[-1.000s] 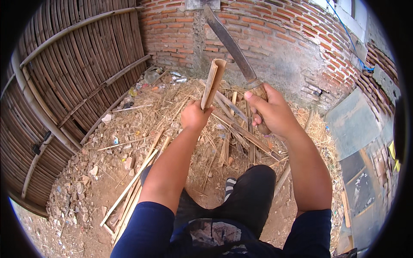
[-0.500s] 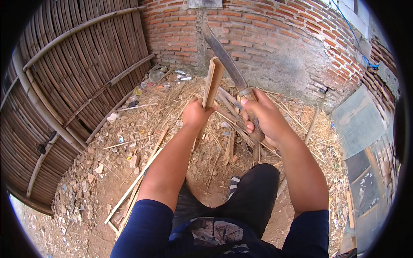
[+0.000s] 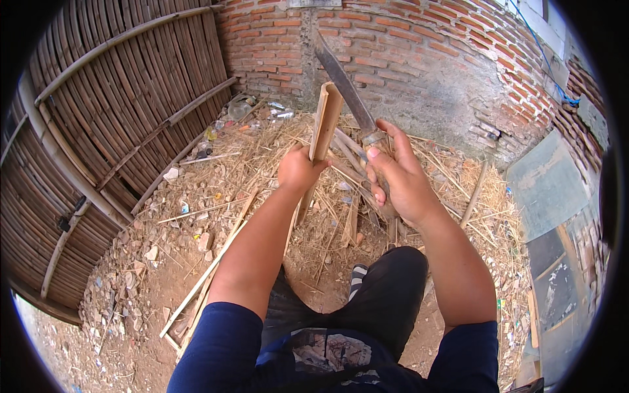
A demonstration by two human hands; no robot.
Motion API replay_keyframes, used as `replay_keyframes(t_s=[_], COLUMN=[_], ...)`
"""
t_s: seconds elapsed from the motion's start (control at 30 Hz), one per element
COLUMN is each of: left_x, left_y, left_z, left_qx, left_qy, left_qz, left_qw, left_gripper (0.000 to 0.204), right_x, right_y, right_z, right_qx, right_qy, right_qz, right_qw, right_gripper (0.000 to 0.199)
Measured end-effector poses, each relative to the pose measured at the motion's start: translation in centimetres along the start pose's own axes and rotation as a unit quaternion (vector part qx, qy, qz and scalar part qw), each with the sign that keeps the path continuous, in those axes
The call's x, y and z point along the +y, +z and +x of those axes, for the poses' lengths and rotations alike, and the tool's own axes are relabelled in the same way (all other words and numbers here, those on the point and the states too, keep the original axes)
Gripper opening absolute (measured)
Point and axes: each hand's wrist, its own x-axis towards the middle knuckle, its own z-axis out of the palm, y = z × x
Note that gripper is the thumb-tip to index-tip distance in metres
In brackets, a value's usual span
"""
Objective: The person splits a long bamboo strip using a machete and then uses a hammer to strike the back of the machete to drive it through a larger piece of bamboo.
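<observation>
My left hand (image 3: 302,171) is wrapped round a split bamboo piece (image 3: 326,121), held upright with its hollow side showing. In my right hand (image 3: 404,173) is a machete (image 3: 348,90) with a long dark blade and a wooden handle, gripped by the handle. The index finger lies partly off the grip. The blade slants up and to the left, its tip above the top of the bamboo. In this view the blade passes just right of the bamboo's upper end; whether they touch I cannot tell.
Cut bamboo and wood pieces (image 3: 354,219) lie heaped beyond my knees. Long thin strips (image 3: 206,283) rest on the ground at my left. A bamboo-slat wall (image 3: 124,98) stands left, a brick wall (image 3: 406,72) ahead, and grey sheets (image 3: 549,187) lean at the right.
The index finger of my right hand has lifted and straightened along the handle's top. The machete has shifted very slightly; my left hand and the bamboo stay nearly in place.
</observation>
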Motion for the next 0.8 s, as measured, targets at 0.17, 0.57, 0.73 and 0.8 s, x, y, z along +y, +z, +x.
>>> replay_keyframes(t_s=[0.17,0.57,0.73,0.8], left_x=[-0.8,-1.2,-1.2,-1.1], left_y=[0.3,-0.1,-0.1,-0.1], left_z=[0.2,0.3,0.3,0.3], left_qx=[0.016,0.021,0.033,0.035], left_qy=[0.006,-0.006,0.005,0.002], left_qz=[-0.003,-0.001,-0.003,-0.001], left_qw=[1.000,1.000,0.999,0.999], left_gripper=[0.048,0.048,0.047,0.047], right_x=[0.1,0.3,0.5,0.7], right_y=[0.5,1.1,1.3,1.4], right_z=[0.2,0.6,0.6,0.8], right_qx=[-0.001,0.001,-0.005,-0.002], right_qy=[0.001,0.002,-0.018,-0.017], right_qz=[0.031,0.025,0.026,0.015], right_qw=[1.000,1.000,0.999,1.000], right_gripper=[0.067,0.068,0.069,0.069])
